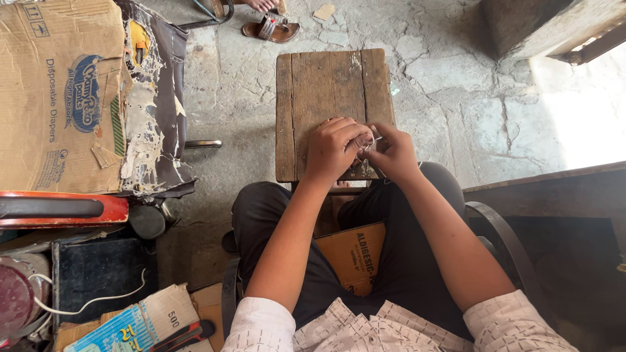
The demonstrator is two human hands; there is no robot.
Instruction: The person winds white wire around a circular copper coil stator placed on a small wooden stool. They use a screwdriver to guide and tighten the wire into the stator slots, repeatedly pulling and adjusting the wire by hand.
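Note:
My left hand and my right hand meet over the near edge of a small worn wooden stool. Both hands pinch a small metallic piece between their fingertips; most of it is hidden by the fingers. I sit with dark trousers and a pale patterned shirt, knees either side of the stool. A brown cardboard piece lies between my legs.
A big torn cardboard box stands at left on cracked stone floor. Below it lie a red-edged tool, a white cord and small cartons. A sandal is at the top. A wooden bench edge is at right.

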